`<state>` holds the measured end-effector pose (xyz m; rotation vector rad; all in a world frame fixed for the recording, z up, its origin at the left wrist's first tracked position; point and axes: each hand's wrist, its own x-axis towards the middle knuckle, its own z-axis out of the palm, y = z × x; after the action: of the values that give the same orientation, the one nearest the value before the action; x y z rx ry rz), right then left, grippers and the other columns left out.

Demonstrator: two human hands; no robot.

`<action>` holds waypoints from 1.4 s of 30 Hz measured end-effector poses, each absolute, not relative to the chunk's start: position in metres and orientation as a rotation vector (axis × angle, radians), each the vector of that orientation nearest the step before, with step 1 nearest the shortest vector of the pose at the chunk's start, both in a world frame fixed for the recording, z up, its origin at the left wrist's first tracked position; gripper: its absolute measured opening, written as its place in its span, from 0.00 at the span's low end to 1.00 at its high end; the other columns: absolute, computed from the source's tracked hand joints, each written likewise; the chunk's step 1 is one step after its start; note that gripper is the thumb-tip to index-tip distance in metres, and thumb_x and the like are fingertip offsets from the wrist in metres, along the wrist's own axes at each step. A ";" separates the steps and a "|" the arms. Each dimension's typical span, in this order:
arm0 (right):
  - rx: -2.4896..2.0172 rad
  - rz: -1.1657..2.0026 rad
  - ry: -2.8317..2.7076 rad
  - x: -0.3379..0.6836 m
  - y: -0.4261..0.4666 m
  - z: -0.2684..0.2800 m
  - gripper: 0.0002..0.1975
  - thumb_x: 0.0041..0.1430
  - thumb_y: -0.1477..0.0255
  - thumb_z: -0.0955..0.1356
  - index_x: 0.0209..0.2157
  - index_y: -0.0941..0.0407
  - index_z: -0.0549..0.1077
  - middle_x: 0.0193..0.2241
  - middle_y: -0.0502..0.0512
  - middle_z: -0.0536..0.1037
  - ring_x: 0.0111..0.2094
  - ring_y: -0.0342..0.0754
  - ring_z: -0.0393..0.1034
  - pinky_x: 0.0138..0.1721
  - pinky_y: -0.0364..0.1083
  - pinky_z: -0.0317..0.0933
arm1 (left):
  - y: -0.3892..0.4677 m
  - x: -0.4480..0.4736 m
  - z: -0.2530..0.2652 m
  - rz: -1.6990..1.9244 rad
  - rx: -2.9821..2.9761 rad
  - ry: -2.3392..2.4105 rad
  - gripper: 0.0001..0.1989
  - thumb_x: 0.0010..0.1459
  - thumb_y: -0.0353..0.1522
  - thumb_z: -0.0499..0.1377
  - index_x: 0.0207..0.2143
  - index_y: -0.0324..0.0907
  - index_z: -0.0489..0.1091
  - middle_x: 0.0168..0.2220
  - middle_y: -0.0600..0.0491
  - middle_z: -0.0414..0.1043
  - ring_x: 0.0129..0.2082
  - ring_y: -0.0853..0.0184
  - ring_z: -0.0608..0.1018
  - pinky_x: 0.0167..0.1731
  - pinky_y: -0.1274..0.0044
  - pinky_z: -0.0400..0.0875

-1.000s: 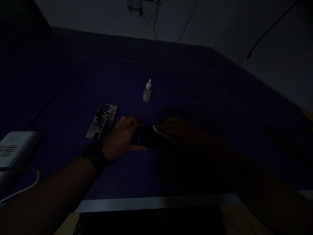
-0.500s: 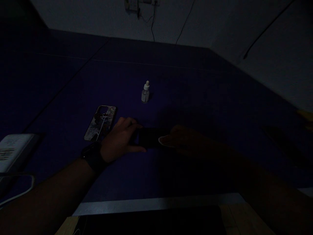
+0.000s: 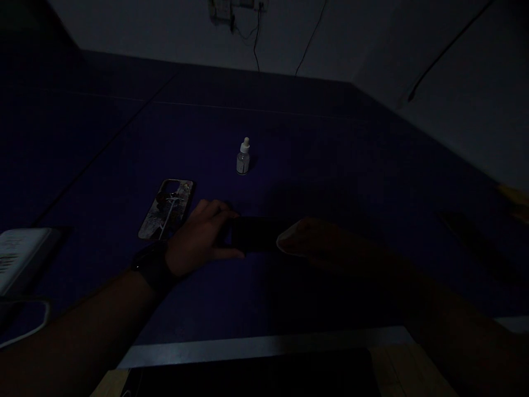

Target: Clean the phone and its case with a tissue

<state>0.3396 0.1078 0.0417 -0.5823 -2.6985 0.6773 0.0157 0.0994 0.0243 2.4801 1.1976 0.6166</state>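
Observation:
A dark, flat slab that looks like a phone (image 3: 257,234) lies on the blue tabletop. At its left end, my left hand (image 3: 204,231) grips it by its edges, thumb on the near side and fingers on the far side. A white wiping cloth (image 3: 288,236) is pressed on the phone's right part under the closed fingers of my right hand (image 3: 320,241), which is mostly in shadow. A patterned phone case (image 3: 168,209) lies just left of my left hand. Beyond the phone, a small dropper bottle (image 3: 243,161) with a white cap stands upright.
A white box-shaped device (image 3: 25,248) with a looped white cable (image 3: 43,320) sits at the left edge. On the right lies a dark, long object (image 3: 463,231), hard to make out. Cords hang down the back wall (image 3: 165,33). The table's pale front edge (image 3: 248,347) runs below.
My right hand has slid the cloth a little to the right along the phone. My left hand keeps its grip. The whole view has shifted slightly.

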 end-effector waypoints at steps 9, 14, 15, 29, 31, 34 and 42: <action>-0.744 0.637 -2.685 0.347 0.115 0.042 0.20 0.67 0.76 0.64 0.58 0.52 0.74 0.55 0.55 0.78 0.55 0.51 0.71 0.55 0.53 0.64 | 0.100 0.016 0.026 0.585 2.507 1.209 0.34 0.48 0.46 0.75 0.53 0.44 0.70 0.51 0.47 0.70 0.48 0.53 0.71 0.50 0.62 0.69; -0.776 0.762 -2.666 0.351 0.100 0.045 0.18 0.68 0.75 0.65 0.57 0.51 0.75 0.55 0.56 0.79 0.54 0.49 0.72 0.55 0.51 0.65 | 0.101 0.015 0.024 0.588 2.493 1.202 0.33 0.48 0.47 0.74 0.53 0.44 0.71 0.52 0.47 0.70 0.49 0.52 0.71 0.51 0.61 0.68; -0.828 0.731 -2.652 0.351 0.101 0.044 0.19 0.69 0.74 0.64 0.58 0.51 0.74 0.55 0.56 0.78 0.53 0.50 0.73 0.53 0.52 0.66 | 0.100 0.015 0.024 0.583 2.495 1.199 0.33 0.48 0.47 0.74 0.53 0.44 0.71 0.52 0.47 0.70 0.50 0.52 0.71 0.51 0.61 0.68; -1.122 0.859 -2.490 0.351 0.099 0.037 0.32 0.55 0.66 0.75 0.61 0.47 0.69 0.66 0.60 0.64 0.64 0.59 0.62 0.58 0.61 0.63 | 0.100 0.016 0.025 0.634 2.518 1.204 0.33 0.46 0.45 0.75 0.52 0.43 0.72 0.49 0.47 0.71 0.47 0.53 0.72 0.49 0.63 0.69; -1.200 0.875 -2.454 0.347 0.102 0.036 0.35 0.51 0.64 0.77 0.61 0.50 0.69 0.63 0.63 0.67 0.61 0.60 0.66 0.57 0.61 0.64 | 0.100 0.018 0.025 0.677 2.479 1.213 0.32 0.44 0.44 0.75 0.50 0.43 0.73 0.49 0.47 0.72 0.47 0.53 0.73 0.50 0.63 0.69; -1.239 0.866 -2.400 0.342 0.106 0.036 0.34 0.49 0.65 0.77 0.58 0.52 0.70 0.56 0.62 0.73 0.55 0.60 0.71 0.55 0.60 0.67 | 0.099 0.021 0.024 0.756 2.388 1.200 0.30 0.42 0.40 0.75 0.47 0.42 0.73 0.48 0.48 0.71 0.48 0.53 0.74 0.51 0.63 0.69; -1.233 0.935 -2.264 0.342 0.103 0.033 0.33 0.44 0.66 0.77 0.54 0.52 0.70 0.51 0.60 0.76 0.49 0.58 0.75 0.49 0.56 0.70 | 0.095 0.025 0.032 0.910 2.058 1.138 0.28 0.40 0.38 0.76 0.44 0.44 0.72 0.46 0.50 0.73 0.48 0.54 0.75 0.52 0.63 0.69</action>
<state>0.3417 0.1032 0.0326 -1.2328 -2.2641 0.9349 0.0250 0.0954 0.0315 2.0579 1.1377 0.9099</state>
